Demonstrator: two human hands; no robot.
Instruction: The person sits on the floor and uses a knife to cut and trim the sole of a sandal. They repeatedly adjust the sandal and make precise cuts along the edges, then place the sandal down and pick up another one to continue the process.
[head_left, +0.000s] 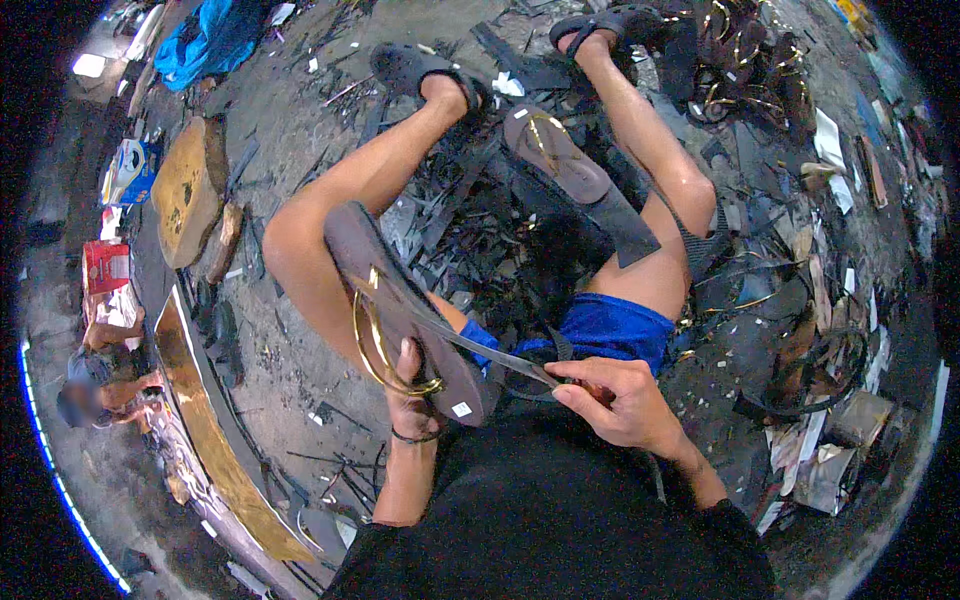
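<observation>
My left hand (408,395) grips a flip-flop (455,365) with a dark grey-brown sole and a gold strap, its thumb against the sole near the heel. The flip-flop is tilted, toe end up and away to the left. My right hand (625,400) is closed, thumb and fingers pinching the near end of a long thin grey strip (480,345). The strip runs slantwise across the sole; whether it is a blade or a cut piece, I cannot tell. Another gold-strapped flip-flop (560,155) lies between my legs, beside a dark flat piece (622,225) on my right thigh.
Black offcuts (455,190) litter the floor between my legs. A worn wooden block (190,195) lies at left, near a long gold sheet (215,430). Several gold-strapped sandals (750,60) are heaped far right. A person (105,375) is at the far left.
</observation>
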